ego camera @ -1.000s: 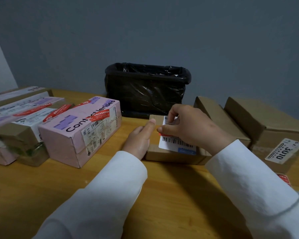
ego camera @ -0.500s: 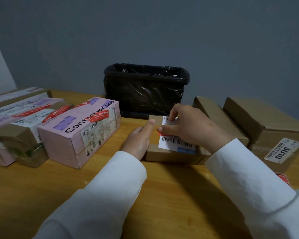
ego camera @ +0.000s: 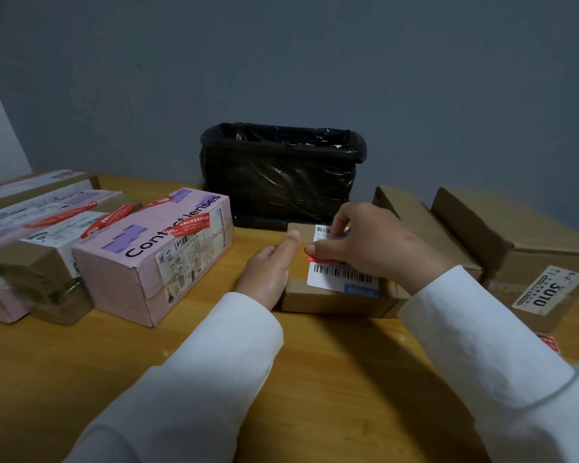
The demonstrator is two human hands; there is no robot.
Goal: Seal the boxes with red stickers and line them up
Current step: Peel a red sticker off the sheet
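Currently the small flat brown cardboard box [ego camera: 331, 292] with a white barcode label sits mid-surface, just in front of the black-lined bin [ego camera: 281, 172]. A red sticker strip [ego camera: 320, 259] lies across its top; only a short bit shows. Right hand [ego camera: 375, 245] covers it, grip together: thumb and fingertips press on the strip and label. Left hand [ego camera: 269, 270] braces the box's left side, thumb on the top edge, other fingers mostly hidden.

Left: a pink "Contact lenses" box [ego camera: 154, 255] heads a row already carrying red strips. Right: two plain brown cardboard boxes [ego camera: 502, 235] with no red sticker visible.

Risks, my read:
- strip lands on the glossy label rather than bridging the flap seam, so no seal
- uneven pressing causes a wrinkle or lifted end
- brace slips and the box skids on the wooden surface [ego camera: 81, 362]
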